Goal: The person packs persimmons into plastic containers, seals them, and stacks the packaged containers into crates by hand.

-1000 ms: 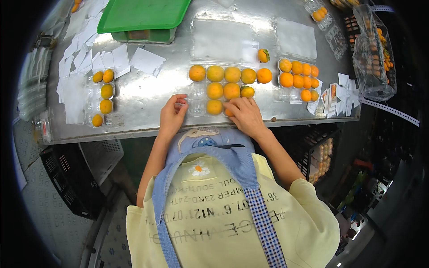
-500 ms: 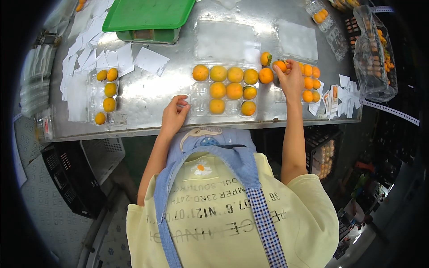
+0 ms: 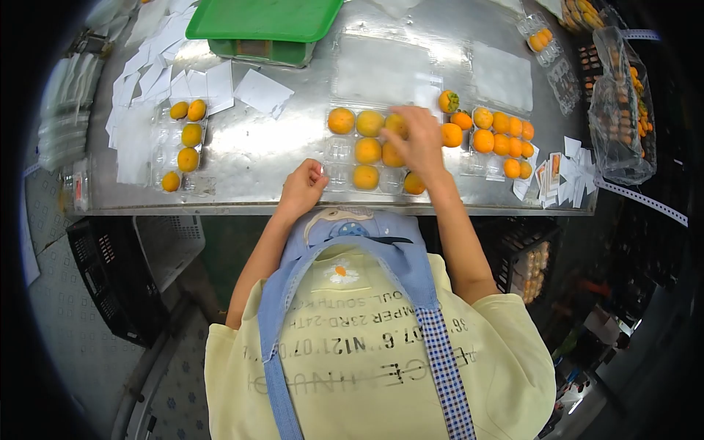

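Observation:
In the head view, my right hand [image 3: 419,143] reaches over the middle clear plastic tray [image 3: 338,150]. Its fingers close around a persimmon [image 3: 397,126] in the far row and cover part of that row. Other persimmons [image 3: 366,177] sit in the tray's cups, and some near-left cups hold none. My left hand [image 3: 302,187] rests at the tray's left edge with curled fingers; whether they grip the edge is hard to see. Just right of the tray lie loose persimmons [image 3: 451,135], one showing a green calyx [image 3: 449,101].
A fuller persimmon tray [image 3: 474,166] stands right and a partly filled one [image 3: 163,147] left. White cards [image 3: 262,92] lie behind; more [image 3: 576,176] lie right. A green lid [image 3: 264,16] covers a bin at the back. The metal table's front edge [image 3: 242,209] runs before me.
My right hand has moved left from an orange persimmon beside the right tray to the middle tray, leaving that fruit behind. My left hand stays by the tray's edge. The whole view has shifted slightly.

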{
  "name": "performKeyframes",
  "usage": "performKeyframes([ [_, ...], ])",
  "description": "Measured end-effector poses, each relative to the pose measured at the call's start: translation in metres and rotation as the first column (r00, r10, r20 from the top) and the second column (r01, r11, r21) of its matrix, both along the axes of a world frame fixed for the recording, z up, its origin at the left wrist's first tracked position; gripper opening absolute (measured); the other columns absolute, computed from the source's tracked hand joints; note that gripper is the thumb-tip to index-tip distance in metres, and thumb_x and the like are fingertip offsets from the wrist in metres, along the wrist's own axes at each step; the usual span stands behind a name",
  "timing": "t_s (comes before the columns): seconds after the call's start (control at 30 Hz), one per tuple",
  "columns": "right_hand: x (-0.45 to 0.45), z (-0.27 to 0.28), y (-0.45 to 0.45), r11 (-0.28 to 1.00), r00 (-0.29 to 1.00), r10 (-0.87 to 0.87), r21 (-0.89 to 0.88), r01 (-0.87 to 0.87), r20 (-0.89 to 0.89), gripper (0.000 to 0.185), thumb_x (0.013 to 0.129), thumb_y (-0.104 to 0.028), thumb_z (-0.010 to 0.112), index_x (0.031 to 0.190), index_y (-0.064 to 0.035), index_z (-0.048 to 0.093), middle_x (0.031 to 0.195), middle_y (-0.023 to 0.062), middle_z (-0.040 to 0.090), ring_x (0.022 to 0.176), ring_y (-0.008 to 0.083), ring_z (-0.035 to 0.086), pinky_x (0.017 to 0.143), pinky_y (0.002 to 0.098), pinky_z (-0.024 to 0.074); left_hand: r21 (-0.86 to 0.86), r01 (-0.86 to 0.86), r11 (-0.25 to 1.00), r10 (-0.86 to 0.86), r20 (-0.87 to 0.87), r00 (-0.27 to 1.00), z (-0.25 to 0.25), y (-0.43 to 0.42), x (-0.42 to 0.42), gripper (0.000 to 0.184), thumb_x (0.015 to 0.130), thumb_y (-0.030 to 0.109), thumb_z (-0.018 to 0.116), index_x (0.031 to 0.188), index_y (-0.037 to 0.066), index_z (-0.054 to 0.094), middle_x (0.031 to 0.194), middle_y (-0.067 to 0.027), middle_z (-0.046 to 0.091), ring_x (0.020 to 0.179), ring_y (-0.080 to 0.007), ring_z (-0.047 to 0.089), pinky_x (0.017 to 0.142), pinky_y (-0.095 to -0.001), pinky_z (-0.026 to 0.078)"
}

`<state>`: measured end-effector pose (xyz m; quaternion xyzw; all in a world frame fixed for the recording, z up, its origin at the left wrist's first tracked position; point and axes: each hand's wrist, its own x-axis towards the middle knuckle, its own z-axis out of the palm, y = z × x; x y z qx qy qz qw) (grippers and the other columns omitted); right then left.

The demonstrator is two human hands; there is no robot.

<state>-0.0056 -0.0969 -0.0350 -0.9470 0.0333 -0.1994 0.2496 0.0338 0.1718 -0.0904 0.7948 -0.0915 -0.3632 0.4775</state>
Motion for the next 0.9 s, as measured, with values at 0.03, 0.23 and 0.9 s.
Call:
performKeyframes([
  [0.03, 0.007, -0.001, 0.015, 0.999, 0.999, 0.034, 0.005, -0.034, -0.016, 0.042, 0.068, -0.026, 0.077, 0.104, -0.0083, 0.063, 0.099, 0.0089, 0.062, 0.092, 0.0276, 0.056, 0.079, 0.0396, 0.0427, 0.027, 0.013, 1.000, -0.013, 0.002, 1.000, 0.004, 0.002, 0.000, 0.017, 0.080, 0.011, 0.066, 0.092, 0.004, 0.056, 0.072, -0.0065, 0.061, 0.065, -0.0159, 0.058, 0.064, -0.0301, 0.048],
  [0.23, 0.038, -0.010, 0.071, 0.988, 0.981, 0.125, -0.068, -0.136, -0.147, 0.051, 0.064, -0.029, 0.079, 0.108, -0.0086, 0.061, 0.102, 0.0068, 0.060, 0.098, 0.0257, 0.054, 0.084, 0.0383, 0.0384, 0.159, 0.028, 0.987, -0.039, 0.066, 0.997, 0.006, 0.015, 0.002, 0.018, 0.079, 0.015, 0.066, 0.091, 0.007, 0.057, 0.075, -0.0069, 0.063, 0.070, -0.0216, 0.062, 0.066, -0.0335, 0.048],
  [0.9, 0.052, -0.012, 0.076, 0.979, 0.961, 0.165, -0.080, -0.186, -0.222, 0.047, 0.069, -0.023, 0.076, 0.113, -0.0105, 0.061, 0.108, 0.0081, 0.060, 0.103, 0.0268, 0.053, 0.091, 0.0403, 0.0376, -0.069, -0.425, 0.903, 0.383, 0.581, 0.718, 0.017, 0.058, 0.045, 0.031, 0.078, 0.016, 0.071, 0.106, 0.004, 0.061, 0.092, -0.0091, 0.062, 0.082, -0.0209, 0.058, 0.075, -0.0312, 0.047],
])
